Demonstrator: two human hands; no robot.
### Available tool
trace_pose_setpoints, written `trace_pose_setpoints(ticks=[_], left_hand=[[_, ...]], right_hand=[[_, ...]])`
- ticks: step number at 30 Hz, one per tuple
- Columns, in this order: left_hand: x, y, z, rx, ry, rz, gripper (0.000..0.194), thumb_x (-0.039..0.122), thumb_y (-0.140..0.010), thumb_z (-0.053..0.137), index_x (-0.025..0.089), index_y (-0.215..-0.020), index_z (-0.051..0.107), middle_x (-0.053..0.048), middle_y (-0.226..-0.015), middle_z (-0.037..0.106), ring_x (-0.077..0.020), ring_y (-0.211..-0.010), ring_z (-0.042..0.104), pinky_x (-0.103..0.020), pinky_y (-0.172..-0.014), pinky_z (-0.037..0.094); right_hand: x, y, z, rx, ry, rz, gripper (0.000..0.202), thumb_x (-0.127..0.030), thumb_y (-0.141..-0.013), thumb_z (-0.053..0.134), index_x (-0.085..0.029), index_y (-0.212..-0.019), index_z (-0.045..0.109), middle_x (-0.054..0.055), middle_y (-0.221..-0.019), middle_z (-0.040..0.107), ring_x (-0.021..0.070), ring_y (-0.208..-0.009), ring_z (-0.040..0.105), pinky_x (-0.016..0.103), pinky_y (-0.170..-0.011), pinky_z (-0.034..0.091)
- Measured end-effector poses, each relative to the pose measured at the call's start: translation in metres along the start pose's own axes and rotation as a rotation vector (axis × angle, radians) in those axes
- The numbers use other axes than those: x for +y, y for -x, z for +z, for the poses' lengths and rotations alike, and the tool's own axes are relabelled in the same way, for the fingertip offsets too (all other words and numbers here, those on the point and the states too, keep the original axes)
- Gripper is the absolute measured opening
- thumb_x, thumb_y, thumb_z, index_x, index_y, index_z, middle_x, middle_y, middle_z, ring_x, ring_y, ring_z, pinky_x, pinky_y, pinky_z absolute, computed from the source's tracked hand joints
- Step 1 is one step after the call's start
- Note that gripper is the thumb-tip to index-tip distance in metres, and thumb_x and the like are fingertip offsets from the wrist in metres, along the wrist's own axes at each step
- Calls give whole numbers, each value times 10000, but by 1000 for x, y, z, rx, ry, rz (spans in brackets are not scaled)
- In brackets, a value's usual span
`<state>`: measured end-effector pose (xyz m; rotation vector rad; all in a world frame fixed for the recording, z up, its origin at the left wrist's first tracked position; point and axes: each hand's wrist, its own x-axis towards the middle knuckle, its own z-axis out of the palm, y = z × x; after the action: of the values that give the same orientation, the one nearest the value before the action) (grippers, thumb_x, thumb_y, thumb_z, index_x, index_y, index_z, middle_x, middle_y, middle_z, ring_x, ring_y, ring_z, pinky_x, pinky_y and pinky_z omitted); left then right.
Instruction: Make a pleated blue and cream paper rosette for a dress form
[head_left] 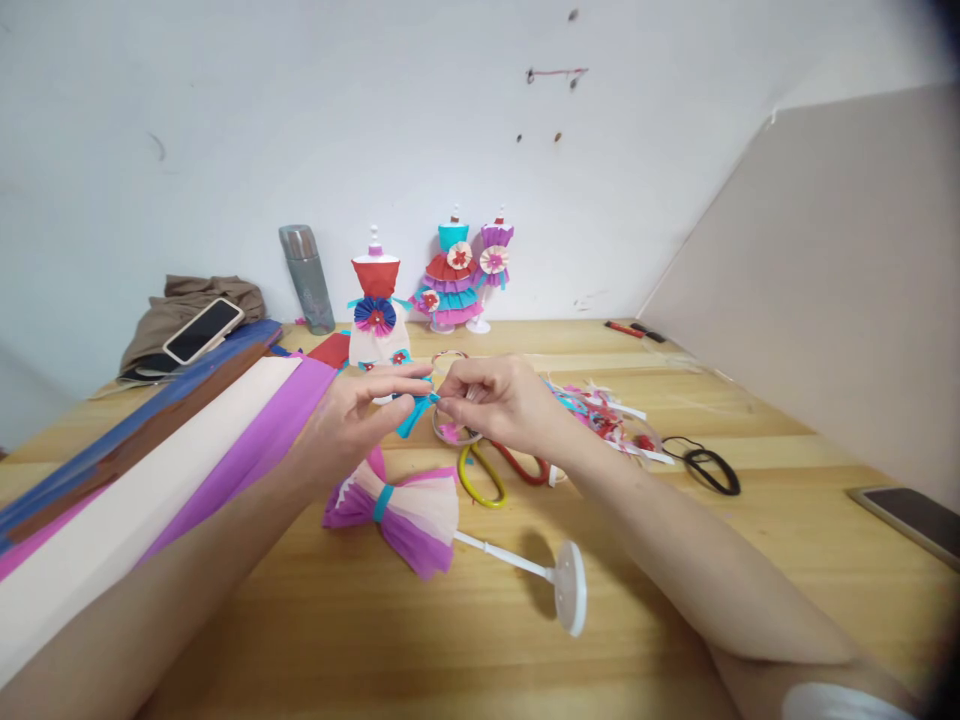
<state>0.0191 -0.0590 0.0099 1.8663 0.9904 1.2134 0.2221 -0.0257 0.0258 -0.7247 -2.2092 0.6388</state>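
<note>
My right hand (pixel 499 402) pinches the end of a small blue paper strip (pixel 411 416) with thumb and fingertips. Beside it my left hand (pixel 365 412) has its fingers stretched out and apart, close to the strip, which hangs between the two hands. Below them a small dress form (pixel 421 508) in purple and cream crepe paper with a blue waistband lies on its side, its white round base (pixel 570 588) pointing right. Scissors with yellow and red handles (pixel 484 478) lie just under my right hand, partly hidden.
Dressed forms (pixel 375 300) stand near the wall, by a bottle (pixel 307 280). Crepe paper rolls (pixel 172 440) lie left, near a phone (pixel 203 331) and brown cloth (pixel 210 295). Paper scraps (pixel 607 415), a black cord (pixel 712 471) and another phone (pixel 911 515) are at right.
</note>
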Motion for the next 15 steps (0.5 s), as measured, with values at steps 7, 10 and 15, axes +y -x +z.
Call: trace_pose_setpoints(ticks=[7,10,15], left_hand=[[7,-9,-25,277,93,104,370,302,-839,654,240,-1202,686,-73,-1262,695,-288,-1249,581,-480,-1090,421],[16,-9,-36,89,-147,98,334,337,-846,654,228,-1155,718,-70,-1256,697,-299,-1248,577,-454,-1094,412],[12,-4,-31,-105,-284,187,305,366,-904,574,218,-1131,713,-91,-1231,696,-270,-1217,590,-406,-1045,445]], right_hand=[[4,3,-3,-112,-97,7,131,-126,-797,586,-155,-679,637,-18,-561,641,92,-495,550,192,-486,380],[6,2,-3,-129,-113,-44,107,-162,-819,616,-153,-744,692,-8,-610,676,96,-527,575,194,-509,402],[8,-2,-3,-57,-115,-166,104,-200,-812,659,-155,-732,709,5,-623,680,103,-561,571,208,-546,422]])
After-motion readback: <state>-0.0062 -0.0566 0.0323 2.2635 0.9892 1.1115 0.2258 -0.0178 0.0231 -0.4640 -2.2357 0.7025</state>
